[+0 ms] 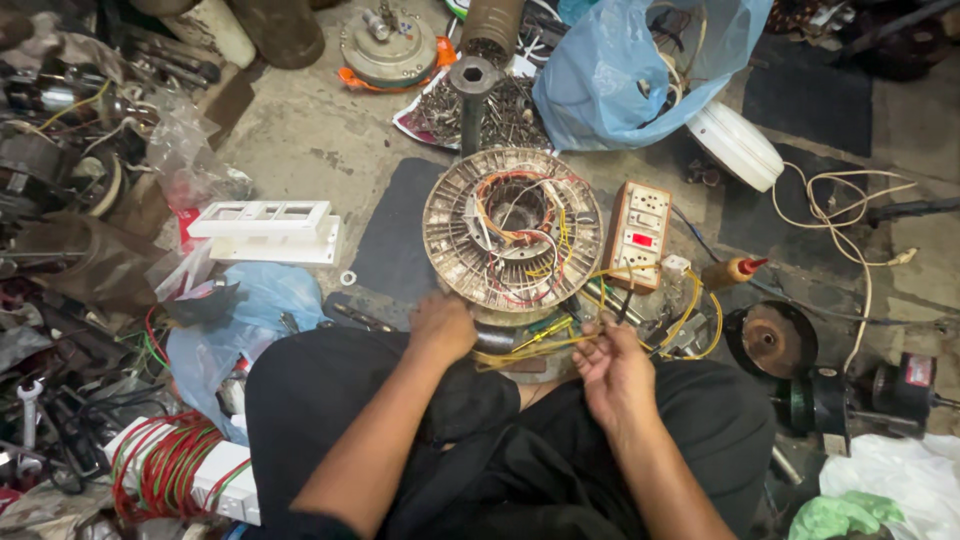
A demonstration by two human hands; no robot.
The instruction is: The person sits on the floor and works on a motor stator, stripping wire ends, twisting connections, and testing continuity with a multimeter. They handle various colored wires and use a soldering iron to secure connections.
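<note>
Bare concrete floor (330, 140) open at upper left of the round fan stator (512, 232), and the dark mat (392, 240) just left of it is free. Right blocked: switch board (640, 232) beside stator, yellow wires (690, 310) looping near right hand (612, 372). Behind: upright steel tube (472, 100), screw pile (500, 115), blue bag (625, 65). Left edge: white frames (268, 232), tool clutter. Left hand (442, 326) touches stator's near rim.

The stator (512, 230) is a round, flat, pale-grey disc, ringed with radial slots, lying tilted toward the person on the concrete floor; copper windings fill part of its dark centre, with red, white and yellow leads looping across; the yellow wires (560, 340) trail from its near edge, bunched low, curving right in a loop.
</note>
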